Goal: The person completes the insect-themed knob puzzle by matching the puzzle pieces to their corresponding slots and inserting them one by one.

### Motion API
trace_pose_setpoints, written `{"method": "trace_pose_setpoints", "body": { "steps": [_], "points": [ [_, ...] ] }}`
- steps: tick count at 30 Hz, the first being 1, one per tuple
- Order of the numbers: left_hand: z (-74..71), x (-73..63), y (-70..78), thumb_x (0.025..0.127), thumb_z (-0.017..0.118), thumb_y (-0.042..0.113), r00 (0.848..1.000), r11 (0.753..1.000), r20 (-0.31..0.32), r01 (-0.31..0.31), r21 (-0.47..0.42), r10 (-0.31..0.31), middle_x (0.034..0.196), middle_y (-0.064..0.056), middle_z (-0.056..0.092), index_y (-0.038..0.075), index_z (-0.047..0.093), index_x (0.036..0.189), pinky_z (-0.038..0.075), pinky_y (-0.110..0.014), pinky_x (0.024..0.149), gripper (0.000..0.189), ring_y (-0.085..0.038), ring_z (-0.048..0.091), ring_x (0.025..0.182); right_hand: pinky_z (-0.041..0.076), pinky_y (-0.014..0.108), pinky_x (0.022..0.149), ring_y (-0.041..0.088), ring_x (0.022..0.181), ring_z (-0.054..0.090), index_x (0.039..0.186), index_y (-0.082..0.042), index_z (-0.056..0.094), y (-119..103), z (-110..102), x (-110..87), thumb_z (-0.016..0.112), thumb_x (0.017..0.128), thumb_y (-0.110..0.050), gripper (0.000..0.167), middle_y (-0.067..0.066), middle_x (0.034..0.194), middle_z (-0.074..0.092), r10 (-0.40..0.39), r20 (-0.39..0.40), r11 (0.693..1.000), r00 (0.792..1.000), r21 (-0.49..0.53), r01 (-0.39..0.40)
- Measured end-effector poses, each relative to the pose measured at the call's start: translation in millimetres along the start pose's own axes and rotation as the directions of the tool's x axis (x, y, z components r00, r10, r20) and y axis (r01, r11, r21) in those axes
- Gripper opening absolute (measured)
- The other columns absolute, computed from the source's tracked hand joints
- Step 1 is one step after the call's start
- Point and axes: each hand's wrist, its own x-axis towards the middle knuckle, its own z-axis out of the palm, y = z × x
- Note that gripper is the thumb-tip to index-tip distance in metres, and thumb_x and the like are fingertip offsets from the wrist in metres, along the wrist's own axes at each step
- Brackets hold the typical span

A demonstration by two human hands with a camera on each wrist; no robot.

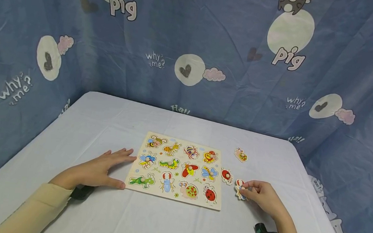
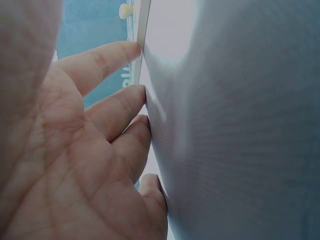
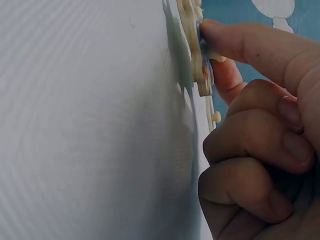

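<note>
A wooden peg puzzle board (image 1: 175, 196) with several insect pictures lies flat on the white table. My left hand (image 1: 100, 168) rests at its left side, fingers extended; in the left wrist view a fingertip meets the board's edge (image 2: 143, 22). To the right of the board, my right hand (image 1: 262, 197) pinches a stag beetle puzzle piece (image 1: 238, 184) between thumb and forefinger. In the right wrist view this piece (image 3: 187, 30) stands close to the tabletop, its other fingers curled into the palm. Whether it touches the cloth I cannot tell.
A ladybug piece (image 1: 226, 176) lies just off the board's right edge, and a snail piece (image 1: 241, 154) sits farther back. The white-covered table (image 1: 104, 213) is backed by a blue patterned curtain (image 1: 137, 75).
</note>
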Motion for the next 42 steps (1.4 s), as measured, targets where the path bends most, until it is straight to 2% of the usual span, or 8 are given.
{"method": "trace_pose_setpoints", "body": {
  "steps": [14, 28, 39, 42],
  "points": [
    [-2.6, 0.2, 2.5, 0.079, 0.090, 0.058, 1.000, 1.000, 0.002, -0.007, 0.001, 0.007, 0.176, -0.019, 0.031, 0.018, 0.052, 0.160, 0.007, -0.079, 0.128, 0.098, -0.049, 0.020, 0.165, 0.031, 0.022, 0.050, 0.007, 0.056, 0.036, 0.114, -0.002, 0.075, -14.8, 2.2, -3.0, 0.083, 0.094, -0.026, 0.032, -0.004, 0.063, 0.043, -0.010, 0.015, 0.998, 1.000, 0.055, 0.010],
    [-1.8, 0.6, 1.0, 0.079, 0.090, 0.057, 1.000, 1.000, -0.002, -0.013, 0.005, 0.013, 0.176, -0.018, 0.032, 0.018, 0.052, 0.160, 0.007, -0.079, 0.128, 0.098, -0.048, 0.021, 0.165, 0.028, 0.024, 0.049, 0.009, 0.057, 0.034, 0.111, -0.006, 0.077, -36.2, 13.4, -2.0, 0.086, 0.091, -0.031, 0.033, -0.005, 0.061, 0.040, -0.034, 0.040, 0.999, 0.999, 0.038, 0.032],
    [-0.3, 0.0, -1.5, 0.079, 0.091, 0.056, 1.000, 1.000, 0.007, -0.005, -0.012, 0.005, 0.177, -0.018, 0.030, 0.018, 0.051, 0.161, 0.005, -0.079, 0.128, 0.098, -0.048, 0.019, 0.165, 0.025, 0.021, 0.049, 0.008, 0.055, 0.031, 0.108, -0.006, 0.077, -51.9, 22.2, 2.3, 0.084, 0.093, -0.028, 0.028, -0.006, 0.060, 0.038, -0.106, 0.085, 0.994, 0.991, 0.038, 0.103],
    [-0.5, 0.0, -0.8, 0.079, 0.091, 0.055, 1.000, 1.000, 0.009, -0.003, -0.014, 0.003, 0.177, -0.018, 0.030, 0.019, 0.051, 0.161, 0.005, -0.079, 0.129, 0.098, -0.048, 0.019, 0.165, 0.028, 0.022, 0.050, 0.007, 0.056, 0.034, 0.109, -0.004, 0.076, -57.0, 24.9, 3.6, 0.083, 0.094, -0.027, 0.028, -0.006, 0.060, 0.038, -0.133, 0.106, 0.991, 0.985, 0.044, 0.129]
  ]
}}
